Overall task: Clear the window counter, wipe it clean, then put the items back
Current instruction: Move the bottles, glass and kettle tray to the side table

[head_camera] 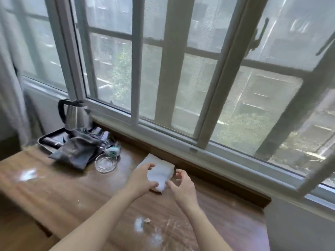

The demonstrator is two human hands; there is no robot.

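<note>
A folded white cloth (159,169) lies on the wooden window counter (76,192), close to the sill. My left hand (143,178) grips the cloth's near left side, thumb under and fingers curled over its top. My right hand (181,185) hovers just right of the cloth with fingers loosely curled, its fingertip touching or nearly touching the cloth's near corner. At the counter's far left sit a steel kettle (76,115) on a dark tray (49,138), a grey drawstring pouch (76,153), a clear glass ashtray (106,163) and a small teal and white item (113,151).
A sliding window with a mesh screen (181,78) runs along the counter's far side, above a raised wooden ledge (208,176). A curtain (10,87) hangs at the left. Crumbs and white smears (145,221) mark the near counter. The counter ends at the right by a white wall (299,229).
</note>
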